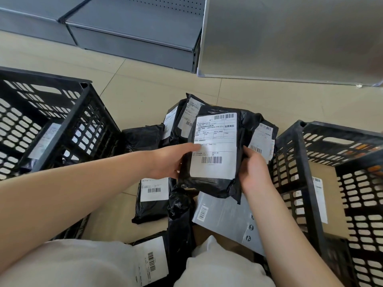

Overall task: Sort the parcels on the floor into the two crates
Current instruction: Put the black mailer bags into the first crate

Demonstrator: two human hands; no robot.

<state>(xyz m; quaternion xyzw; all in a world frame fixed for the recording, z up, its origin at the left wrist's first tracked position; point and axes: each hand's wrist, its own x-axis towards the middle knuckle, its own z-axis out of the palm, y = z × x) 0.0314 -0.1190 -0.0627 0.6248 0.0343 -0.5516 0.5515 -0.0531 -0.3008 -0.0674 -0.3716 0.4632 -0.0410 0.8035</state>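
Item: black parcel (214, 150), label up, held above the floor pile (153, 199) at centre frame. Left hand (170, 160) and right hand (253, 172) grip its edges. Step: label check. Next, probably: choose left crate (68, 112), 9 o'clock, or right crate (310, 154), 3 o'clock.

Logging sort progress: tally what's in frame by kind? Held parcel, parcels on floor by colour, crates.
Held black parcel, gripped by left hand and right hand: 1
Black parcels on floor, outside crates: at least 6; the pile overlaps, so the exact count is unclear
Grey parcel on floor: 1
Black crates: 2, left crate, right crate
Total: at least 10
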